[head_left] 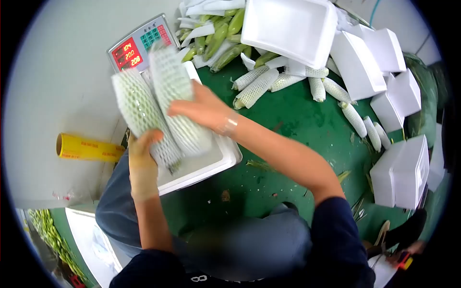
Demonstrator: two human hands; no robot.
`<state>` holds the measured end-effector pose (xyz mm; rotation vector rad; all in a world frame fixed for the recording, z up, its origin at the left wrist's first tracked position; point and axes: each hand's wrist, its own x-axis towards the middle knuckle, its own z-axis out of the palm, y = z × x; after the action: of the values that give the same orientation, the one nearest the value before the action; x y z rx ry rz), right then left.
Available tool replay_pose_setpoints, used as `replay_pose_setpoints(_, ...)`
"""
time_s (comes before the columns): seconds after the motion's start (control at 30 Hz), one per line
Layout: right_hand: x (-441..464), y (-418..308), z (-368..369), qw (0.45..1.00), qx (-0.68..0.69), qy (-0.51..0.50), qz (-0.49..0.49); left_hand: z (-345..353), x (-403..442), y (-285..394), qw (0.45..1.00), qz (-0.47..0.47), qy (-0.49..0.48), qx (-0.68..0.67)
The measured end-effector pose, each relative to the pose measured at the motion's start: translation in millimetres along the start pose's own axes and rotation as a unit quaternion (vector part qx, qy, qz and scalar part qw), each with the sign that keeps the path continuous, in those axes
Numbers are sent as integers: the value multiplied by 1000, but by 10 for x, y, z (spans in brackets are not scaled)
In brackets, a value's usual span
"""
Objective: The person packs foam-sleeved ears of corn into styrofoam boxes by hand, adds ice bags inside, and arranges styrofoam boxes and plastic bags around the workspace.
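My left hand (145,161) is wrapped round the lower part of a long green vegetable in a white foam net (139,103), which looks like an ear of corn in its husk. A second netted vegetable (175,91), blurred by motion, is gripped by my right hand (201,109) with fingers closed round its side. Both are held tilted, side by side and touching. Beneath them is a white foam box (225,156) on the scale, whose lit display (128,54) shows red digits. The bottom of the box is partly hidden by the vegetables and my hands.
A yellow roll (89,147) lies at left. Loose green vegetables (218,41) and netted ones (259,89) lie on the green floor (283,125) beyond. White foam boxes (357,62) are stacked at right, with more boxes (401,173) nearer. Another person's hand (415,247) shows at lower right.
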<state>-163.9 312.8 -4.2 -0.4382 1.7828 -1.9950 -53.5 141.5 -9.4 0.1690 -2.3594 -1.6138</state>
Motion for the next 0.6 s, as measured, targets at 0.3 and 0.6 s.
replay_pose_setpoints(0.3, 520, 293, 419, 703, -687, 92, -159, 13, 621, -1032, 955, -294, 10, 28)
replay_pose_setpoints(0.6, 578, 916, 623, 683, -730, -10, -19, 40, 1042, -1067, 928, 189, 24, 321)
